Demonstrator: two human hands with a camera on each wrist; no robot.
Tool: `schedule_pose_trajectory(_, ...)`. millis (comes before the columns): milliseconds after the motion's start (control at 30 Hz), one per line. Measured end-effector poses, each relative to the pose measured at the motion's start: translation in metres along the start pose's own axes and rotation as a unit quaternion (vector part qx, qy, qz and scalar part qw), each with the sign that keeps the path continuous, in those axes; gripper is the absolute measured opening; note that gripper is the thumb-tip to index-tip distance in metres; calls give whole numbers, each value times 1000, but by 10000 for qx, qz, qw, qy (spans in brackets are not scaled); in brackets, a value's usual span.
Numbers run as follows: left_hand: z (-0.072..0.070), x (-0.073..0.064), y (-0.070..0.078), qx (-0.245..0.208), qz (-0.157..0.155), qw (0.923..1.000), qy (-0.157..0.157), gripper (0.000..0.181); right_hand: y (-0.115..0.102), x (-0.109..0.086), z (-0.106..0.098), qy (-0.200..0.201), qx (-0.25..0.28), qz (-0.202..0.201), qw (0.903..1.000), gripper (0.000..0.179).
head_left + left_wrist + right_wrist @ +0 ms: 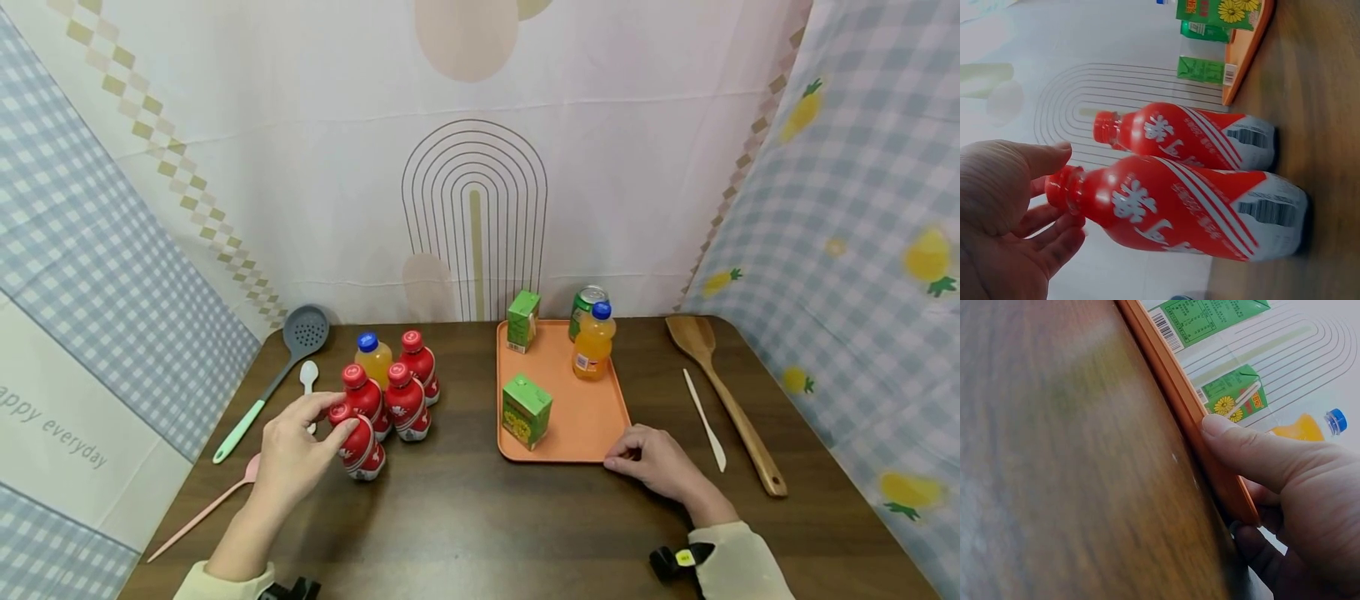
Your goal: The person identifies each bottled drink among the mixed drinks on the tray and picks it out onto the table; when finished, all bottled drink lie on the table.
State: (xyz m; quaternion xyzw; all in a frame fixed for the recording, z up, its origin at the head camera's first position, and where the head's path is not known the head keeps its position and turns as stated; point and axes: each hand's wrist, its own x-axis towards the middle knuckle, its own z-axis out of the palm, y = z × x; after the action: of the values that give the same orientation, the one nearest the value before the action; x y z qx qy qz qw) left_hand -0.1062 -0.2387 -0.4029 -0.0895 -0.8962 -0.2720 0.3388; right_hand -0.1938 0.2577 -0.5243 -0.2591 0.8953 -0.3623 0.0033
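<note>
My left hand is at the red cap of the nearest red bottle, which stands upright on the table. In the left wrist view the thumb and loosely bent fingers spread around the cap. Several more red bottles and an orange juice bottle with a blue cap stand close behind. My right hand pinches the near right corner of the orange tray, thumb on the rim and fingers below. On the tray are two green drink cartons, a juice bottle and a green can.
Left of the bottles lie a grey skimmer with a mint handle, a white spoon and a pink utensil. To the tray's right are a white knife and a wooden spatula. Patterned cloth hangs behind.
</note>
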Motion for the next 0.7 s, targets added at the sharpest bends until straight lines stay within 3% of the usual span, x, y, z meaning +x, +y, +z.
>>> schedule_pose_trajectory(267,-4,19,28,-386,403,9976,411,36,0,0,-1,-29,35,60,10000,8)
schedule_pose_trajectory(433,3,34,58,-838,620,9939,364,35,-1,0,-2,-8,31,65,10000,9)
schedule_pose_trajectory(700,26,58,102,-1484,981,9840,105,33,1,-1,0,-47,84,100,9999,8)
